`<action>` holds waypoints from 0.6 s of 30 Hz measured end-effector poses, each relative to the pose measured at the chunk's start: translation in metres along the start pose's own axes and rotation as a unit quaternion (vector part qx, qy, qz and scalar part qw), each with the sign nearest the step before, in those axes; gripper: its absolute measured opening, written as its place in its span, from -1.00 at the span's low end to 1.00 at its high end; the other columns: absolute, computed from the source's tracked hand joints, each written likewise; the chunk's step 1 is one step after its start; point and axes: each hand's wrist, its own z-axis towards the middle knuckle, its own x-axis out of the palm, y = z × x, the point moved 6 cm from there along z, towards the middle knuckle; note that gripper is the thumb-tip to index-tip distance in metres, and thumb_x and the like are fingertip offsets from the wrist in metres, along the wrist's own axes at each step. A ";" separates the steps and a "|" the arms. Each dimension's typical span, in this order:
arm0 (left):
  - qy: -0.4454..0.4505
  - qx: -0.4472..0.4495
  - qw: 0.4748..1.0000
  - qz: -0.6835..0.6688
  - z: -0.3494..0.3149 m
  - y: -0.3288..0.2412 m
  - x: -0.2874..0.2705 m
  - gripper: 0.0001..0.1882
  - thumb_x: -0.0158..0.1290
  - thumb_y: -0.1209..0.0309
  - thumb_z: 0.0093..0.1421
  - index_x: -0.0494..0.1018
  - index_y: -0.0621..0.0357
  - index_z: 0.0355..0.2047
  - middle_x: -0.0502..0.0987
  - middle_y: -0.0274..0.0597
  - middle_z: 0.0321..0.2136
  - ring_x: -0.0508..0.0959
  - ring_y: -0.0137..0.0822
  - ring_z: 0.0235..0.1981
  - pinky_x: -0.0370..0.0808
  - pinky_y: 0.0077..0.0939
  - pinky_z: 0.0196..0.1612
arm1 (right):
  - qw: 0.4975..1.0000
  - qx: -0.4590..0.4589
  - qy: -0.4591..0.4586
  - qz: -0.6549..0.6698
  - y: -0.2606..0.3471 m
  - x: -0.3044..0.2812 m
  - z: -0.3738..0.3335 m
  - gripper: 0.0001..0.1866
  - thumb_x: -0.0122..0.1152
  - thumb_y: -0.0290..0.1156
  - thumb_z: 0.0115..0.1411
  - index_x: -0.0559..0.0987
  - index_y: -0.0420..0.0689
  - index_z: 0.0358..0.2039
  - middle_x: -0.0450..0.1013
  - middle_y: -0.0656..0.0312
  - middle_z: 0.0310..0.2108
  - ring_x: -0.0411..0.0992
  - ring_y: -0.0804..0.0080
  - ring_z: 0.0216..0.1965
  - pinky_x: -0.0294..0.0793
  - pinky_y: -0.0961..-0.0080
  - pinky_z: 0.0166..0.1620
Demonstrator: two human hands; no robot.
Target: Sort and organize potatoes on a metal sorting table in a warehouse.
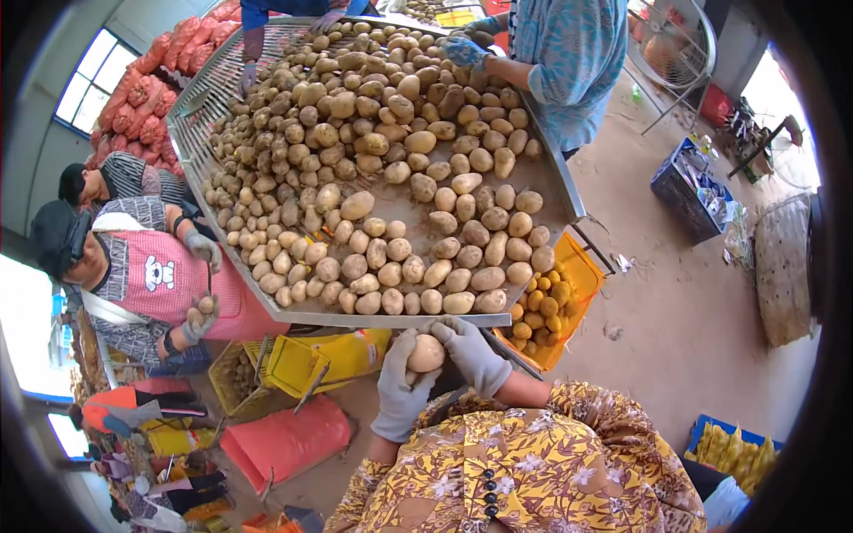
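My left hand [402, 384], in a grey glove, is wrapped round a pale tan potato [426, 354] just in front of the table's near edge. Close against the potato's right side is my right hand [477, 357], also gloved, its fingers curled and pressed together. Whatever those fingers hold, if anything, is hidden. Beyond both hands, many loose potatoes [355, 205] lie heaped on a metal sorting table [553, 193], thicker toward the far left and thinner toward the near right.
An orange crate of potatoes [586, 289] stands right of my hands, below the table. Yellow crates [298, 366] and a red sack [289, 440] sit at left. Co-workers stand left and at the far side, one reaching a gloved hand [466, 51] over the table.
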 end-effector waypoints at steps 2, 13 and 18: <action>-0.028 -0.054 0.996 -0.071 -0.007 0.001 0.000 -0.24 0.27 0.60 0.20 0.21 0.16 0.38 0.44 -0.02 0.17 0.54 -0.11 0.14 0.55 -0.25 0.22 | 0.999 -0.009 0.018 -0.028 0.004 0.005 0.001 -0.56 0.20 -0.14 0.44 0.57 -0.28 0.08 0.60 0.21 -0.13 0.54 0.48 -0.17 0.56 0.52 -0.06; -0.038 -0.325 0.847 -0.420 0.008 0.099 -0.037 -0.52 0.14 0.44 0.40 0.41 0.23 0.29 0.59 -0.21 -0.01 0.58 -0.52 -0.24 0.58 -0.59 -0.19 | 0.967 0.178 0.021 0.184 -0.014 0.055 0.046 -0.54 0.14 -0.04 0.46 0.47 -0.16 0.11 0.53 0.14 -0.01 0.59 0.22 -0.03 0.67 0.13 -0.02; -0.152 -0.205 0.966 0.038 0.068 0.215 -0.133 -0.47 0.23 0.45 0.29 0.43 0.18 0.26 0.54 -0.08 0.03 0.59 -0.29 -0.27 0.60 -0.39 -0.21 | 0.934 0.070 -0.010 -0.351 0.003 0.082 0.145 -0.55 0.23 0.03 0.36 0.66 -0.17 -0.20 0.61 0.14 -0.31 0.63 0.27 -0.31 0.60 0.35 -0.21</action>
